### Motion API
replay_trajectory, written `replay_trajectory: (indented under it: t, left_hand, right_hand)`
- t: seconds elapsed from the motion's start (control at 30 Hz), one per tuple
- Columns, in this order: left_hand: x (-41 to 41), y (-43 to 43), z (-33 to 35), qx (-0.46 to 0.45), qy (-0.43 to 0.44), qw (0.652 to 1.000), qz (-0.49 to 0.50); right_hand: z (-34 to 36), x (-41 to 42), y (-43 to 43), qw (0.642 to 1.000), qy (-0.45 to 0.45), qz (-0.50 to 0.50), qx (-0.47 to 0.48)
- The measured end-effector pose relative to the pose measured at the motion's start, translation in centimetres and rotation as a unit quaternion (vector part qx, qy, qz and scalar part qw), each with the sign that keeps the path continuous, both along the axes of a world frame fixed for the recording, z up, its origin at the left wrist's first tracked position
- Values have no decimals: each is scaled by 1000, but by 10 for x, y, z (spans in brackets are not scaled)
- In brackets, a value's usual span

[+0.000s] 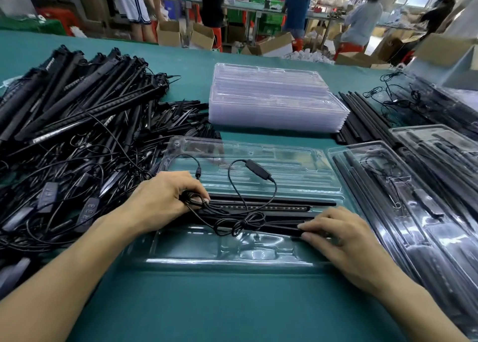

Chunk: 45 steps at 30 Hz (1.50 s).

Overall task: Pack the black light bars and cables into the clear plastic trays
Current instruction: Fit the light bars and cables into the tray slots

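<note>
In the head view, the left hand (pixel 168 199) has its fingers curled round a bunch of cable (pixel 241 225) at the left end of the light bars (pixel 271 207). The right hand (pixel 344 235) is at the other end. Its fingers (pixel 314 228) are fairly straight and press down on a bar. Its thumb is hidden, so it may be pinching a little.

The bars lie between the two hands, in the long grooves of the open tray (pixel 232 262). From the left grip the cable loops up and away over the tray, with a little black box (pixel 258 169) on it. A knot of cable sits on the bars, halfway between the grips.

The bars look stiff, long and light, so holding them at both ends should keep them straight. The cable is thin and floppy and will likely spring out, so it is best bunched in one hand. The tray looks thin, shiny and bendy, so push gently.

Left of the left hand is a big pile (pixel 77 114) of bars and cables. Beyond both hands is a stack of empty trays (pixel 271 104). Right of the right hand are full trays (pixel 413 199).
</note>
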State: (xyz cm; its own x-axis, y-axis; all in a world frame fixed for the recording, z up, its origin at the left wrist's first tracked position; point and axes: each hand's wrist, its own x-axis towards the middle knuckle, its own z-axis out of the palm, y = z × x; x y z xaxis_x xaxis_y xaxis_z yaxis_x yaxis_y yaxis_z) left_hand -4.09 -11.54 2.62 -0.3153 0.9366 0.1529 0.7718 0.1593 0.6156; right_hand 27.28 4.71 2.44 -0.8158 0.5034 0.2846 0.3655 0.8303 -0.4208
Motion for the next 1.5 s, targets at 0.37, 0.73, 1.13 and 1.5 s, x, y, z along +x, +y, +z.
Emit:
replay_trajectory:
  t: [0.37,0.73,1.13,1.5]
  left_hand:
    - [7,-7,7,-17,73,997,-27]
    - [15,-5,6,-15,55,998,-13]
    - [15,-3,0,0,77,997,-5]
    - [8,-5,6,4,-42,998,-37]
  right_hand:
    - [8,3,-4,997,27,-42,-62]
    - [13,14,33,986,-59,-151,27]
    - [9,0,0,1000,24,-19,2]
    - [5,-11,-7,999,-31,6,-29]
